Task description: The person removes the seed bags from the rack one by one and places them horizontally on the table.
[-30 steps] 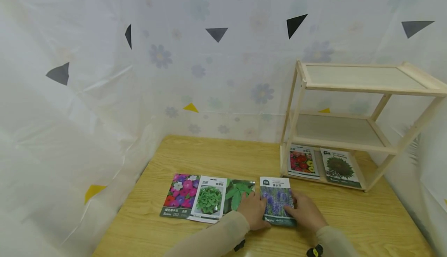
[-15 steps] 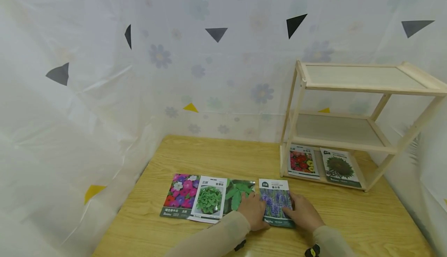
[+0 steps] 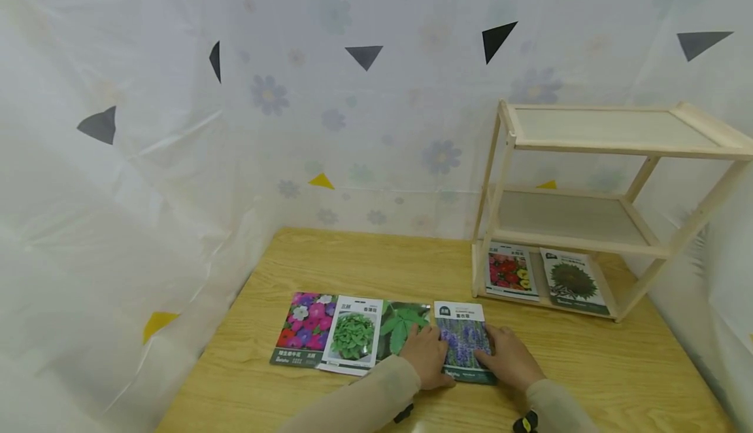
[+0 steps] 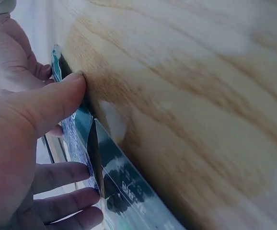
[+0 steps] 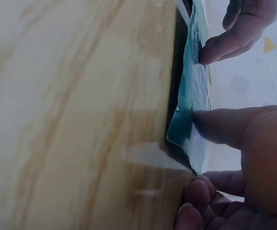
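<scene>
On the table a lavender seed packet (image 3: 463, 333) lies flat between the two hands, its picture side up. My right hand (image 3: 515, 358) holds its right edge, thumb on top and fingers curled at the side. My left hand (image 3: 425, 357) rests at the left edge, over part of a green-leaf seed packet (image 3: 399, 323). In the left wrist view, the left fingers (image 4: 64, 175) look straight and the thumb touches the lavender packet's near edge. A herb seed packet (image 3: 354, 335) and a petunia seed packet (image 3: 304, 325) complete the row leftward, edges overlapping.
A wooden three-tier shelf (image 3: 579, 246) stands at the back right. On its bottom tier lie a red-and-yellow flower packet (image 3: 510, 273) and a sunflower packet (image 3: 573, 280). White plastic sheeting (image 3: 376, 132) hangs behind the wooden table (image 3: 353, 256).
The lavender packet has slid slightly left, closer to the green-leaf packet, and the right hand has moved with it. The left hand has stayed nearly still.
</scene>
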Demonstrator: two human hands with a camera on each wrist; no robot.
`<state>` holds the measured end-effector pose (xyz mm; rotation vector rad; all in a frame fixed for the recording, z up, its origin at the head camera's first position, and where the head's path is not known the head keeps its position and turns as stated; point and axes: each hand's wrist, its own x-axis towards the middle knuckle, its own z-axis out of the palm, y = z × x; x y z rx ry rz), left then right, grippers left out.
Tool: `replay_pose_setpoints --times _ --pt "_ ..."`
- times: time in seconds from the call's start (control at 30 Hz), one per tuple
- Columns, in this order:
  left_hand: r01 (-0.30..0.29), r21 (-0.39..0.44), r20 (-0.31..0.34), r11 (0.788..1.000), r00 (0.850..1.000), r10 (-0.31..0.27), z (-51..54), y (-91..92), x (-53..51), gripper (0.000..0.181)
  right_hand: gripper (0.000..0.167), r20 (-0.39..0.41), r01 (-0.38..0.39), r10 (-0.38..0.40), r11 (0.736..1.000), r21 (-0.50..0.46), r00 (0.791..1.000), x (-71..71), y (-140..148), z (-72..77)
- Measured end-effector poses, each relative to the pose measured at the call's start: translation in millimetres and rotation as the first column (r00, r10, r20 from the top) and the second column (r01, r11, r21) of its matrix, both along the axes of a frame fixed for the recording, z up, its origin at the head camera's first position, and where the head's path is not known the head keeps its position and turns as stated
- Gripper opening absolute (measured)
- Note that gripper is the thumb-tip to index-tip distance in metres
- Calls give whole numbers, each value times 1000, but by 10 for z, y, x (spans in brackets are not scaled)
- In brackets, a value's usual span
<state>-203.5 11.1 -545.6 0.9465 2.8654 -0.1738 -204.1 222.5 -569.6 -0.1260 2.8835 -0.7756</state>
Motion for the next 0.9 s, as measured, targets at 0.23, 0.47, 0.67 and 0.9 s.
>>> replay_pose_setpoints --times 0.23,0.47,0.67,0.9 --pt "20 -6 22 1000 1000 -20 7 -28 10 65 74 5 -17 17 1000 -16 1000 12 14 12" --pt "37 -32 14 999 999 -36 27 -47 26 63 74 14 -18 18 1000 -17 1000 24 19 24" --pt "50 -51 1 997 999 -50 61 -56 40 60 75 8 -22 22 1000 -4 1000 30 20 39" --pt "51 -59 -9 997 999 -52 52 -71 51 60 73 -20 -25 25 1000 5 999 51 22 23"
